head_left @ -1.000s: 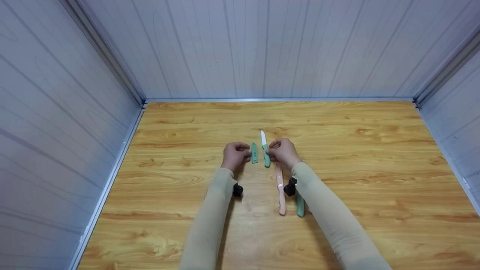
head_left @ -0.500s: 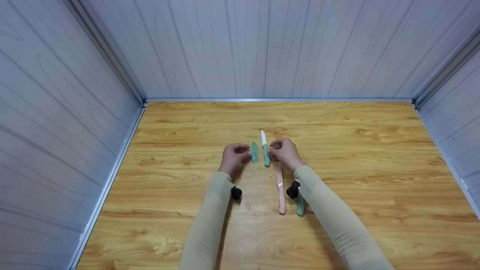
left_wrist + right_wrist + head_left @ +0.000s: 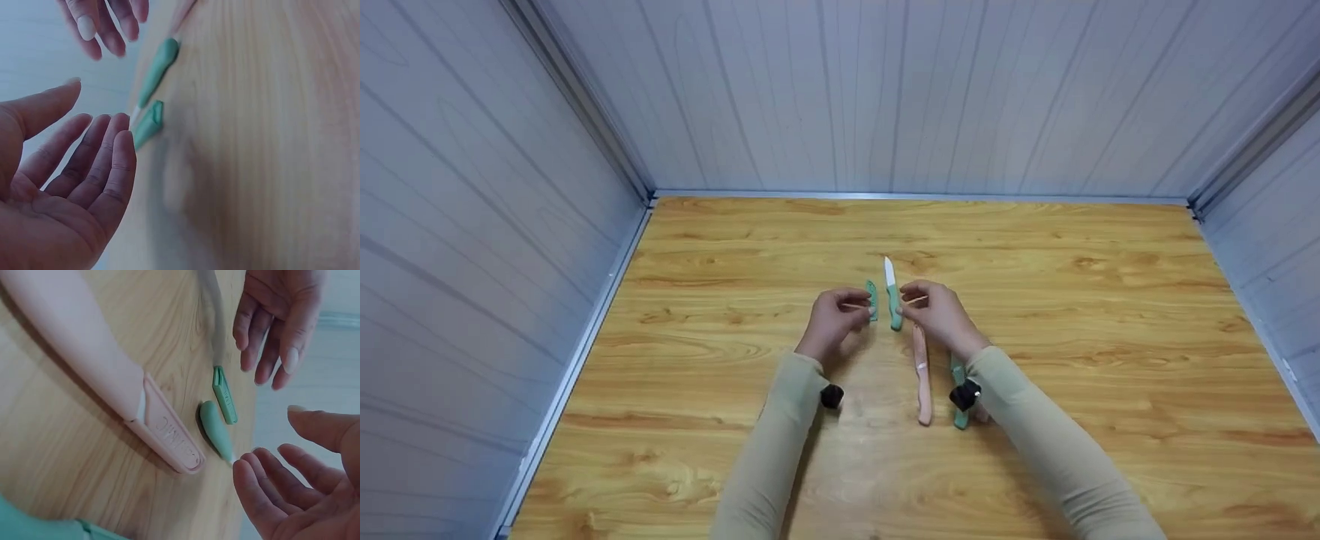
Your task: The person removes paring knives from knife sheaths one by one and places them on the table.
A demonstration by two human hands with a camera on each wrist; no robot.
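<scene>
A small green-handled paring knife [image 3: 895,307] with a white blade lies bare on the table, blade pointing away. Just left of it lies its short green sheath [image 3: 874,291], with embossed lettering visible in the right wrist view. My left hand [image 3: 836,319] hovers beside the sheath, thumb and fingertips overlapping it in the head view. The left wrist view shows that hand's fingers [image 3: 107,163] relaxed around nothing. My right hand [image 3: 943,315] is held just right of the knife handle, its fingers [image 3: 275,484] spread loosely with nothing between them.
Nearer my body lies a pink knife [image 3: 924,390] in a pink sheath [image 3: 171,430]. Beside it, partly under the right wrist, is a larger green knife [image 3: 961,416], with another pink piece [image 3: 982,413] mostly hidden. Pale panels [image 3: 855,97] wall the wooden table [image 3: 697,450].
Both hands have shifted slightly; the right has drawn a little away from the knife handle, while the left now overlaps the sheath. Knife and sheath lie much as before.
</scene>
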